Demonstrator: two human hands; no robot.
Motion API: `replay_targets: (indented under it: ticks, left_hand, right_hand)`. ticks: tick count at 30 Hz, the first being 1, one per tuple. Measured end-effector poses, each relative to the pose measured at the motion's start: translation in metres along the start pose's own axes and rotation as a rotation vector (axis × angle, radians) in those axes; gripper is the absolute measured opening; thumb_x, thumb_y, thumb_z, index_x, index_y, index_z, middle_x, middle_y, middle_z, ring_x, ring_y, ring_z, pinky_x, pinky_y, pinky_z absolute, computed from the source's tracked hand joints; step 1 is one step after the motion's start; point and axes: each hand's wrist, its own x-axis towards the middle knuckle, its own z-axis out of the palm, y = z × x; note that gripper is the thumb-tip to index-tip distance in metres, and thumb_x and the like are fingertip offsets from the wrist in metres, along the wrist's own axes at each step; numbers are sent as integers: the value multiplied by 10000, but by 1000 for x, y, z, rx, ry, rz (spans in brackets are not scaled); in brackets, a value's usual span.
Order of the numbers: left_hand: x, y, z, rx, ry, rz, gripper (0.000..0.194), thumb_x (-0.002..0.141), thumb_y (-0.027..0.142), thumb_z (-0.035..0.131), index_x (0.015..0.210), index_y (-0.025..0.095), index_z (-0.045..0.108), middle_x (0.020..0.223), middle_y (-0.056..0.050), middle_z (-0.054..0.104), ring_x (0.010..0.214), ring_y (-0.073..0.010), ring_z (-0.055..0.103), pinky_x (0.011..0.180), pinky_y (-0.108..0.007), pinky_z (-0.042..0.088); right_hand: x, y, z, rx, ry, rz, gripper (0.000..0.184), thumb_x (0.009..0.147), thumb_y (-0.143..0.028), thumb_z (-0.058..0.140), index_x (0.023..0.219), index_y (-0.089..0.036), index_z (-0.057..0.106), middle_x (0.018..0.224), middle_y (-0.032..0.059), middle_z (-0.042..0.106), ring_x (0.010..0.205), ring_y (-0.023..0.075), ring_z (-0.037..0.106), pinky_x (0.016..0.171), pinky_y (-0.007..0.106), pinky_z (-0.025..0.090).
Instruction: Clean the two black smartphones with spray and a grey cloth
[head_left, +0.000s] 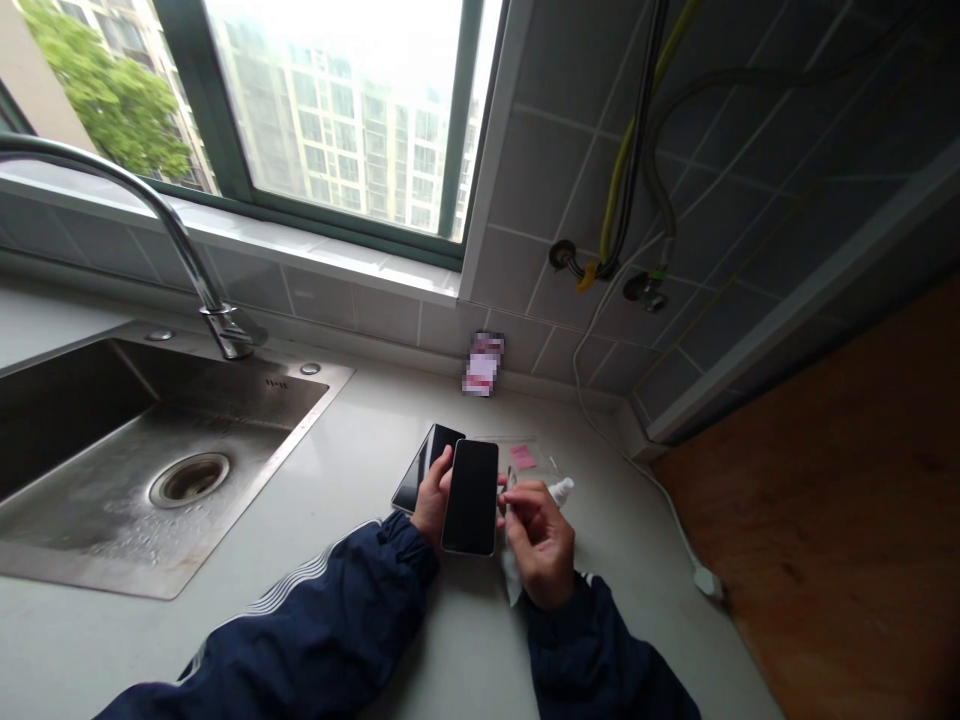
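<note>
My left hand (430, 503) is wrapped round a smartphone (471, 500) with a dark screen, which faces up at me. Its fingertips show past the phone's right edge. Close to that edge, my right hand (541, 540) is closed in a pinch; what lies between the fingers is too small to make out. A second dark phone (420, 475) lies on the counter, partly behind my left hand. Beyond my right hand are a white bottle nozzle (561, 490) and a pink paper piece (523, 457) on clear plastic. Something white and crumpled (513, 580) shows beneath my right hand.
A steel sink (300, 420) with a curved faucet (180, 235) is set into the pale counter (315, 600) at left. A small blurred-out item (483, 364) leans at the back wall. A white cable (660, 490) runs down to a plug (707, 583) near the wooden panel (825, 500).
</note>
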Motion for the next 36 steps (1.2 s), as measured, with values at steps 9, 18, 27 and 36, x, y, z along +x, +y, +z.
replay_targets:
  ticks: [9, 18, 27, 36]
  left_hand:
    - [0, 4, -3, -20, 107, 38, 656, 915, 619, 475, 1289, 98, 611, 1033, -190, 736, 838, -321, 732, 735, -463, 588]
    - [3, 5, -6, -30, 44, 126, 676, 922, 622, 448, 1256, 58, 612, 1014, -211, 733, 780, -306, 723, 697, -440, 586]
    - [3, 7, -9, -57, 29, 62, 722, 920, 631, 444, 1345, 58, 559, 1109, -230, 712, 848, -333, 730, 723, -448, 576]
    - [8, 5, -16, -48, -117, -133, 728, 914, 684, 410, 1306, 102, 601, 1068, -209, 729, 893, -368, 723, 768, -517, 562]
  right_hand:
    - [9, 7, -7, 436, 58, 306, 264, 775, -260, 790, 992, -234, 641, 1038, 43, 600, 832, 182, 634, 751, 339, 576]
    - [0, 32, 7, 46, 65, 380, 454, 721, -455, 839, 931, -220, 513, 886, 0, 616, 714, 158, 654, 674, 295, 570]
    - [2, 15, 6, 11, -31, 394, 387, 889, -524, 653, 991, -153, 694, 847, 61, 717, 771, 222, 684, 701, 324, 574]
    - [-3, 18, -1, -264, 236, 103, 334, 931, -387, 630, 1196, -184, 622, 1053, 90, 705, 896, 228, 700, 784, 338, 589]
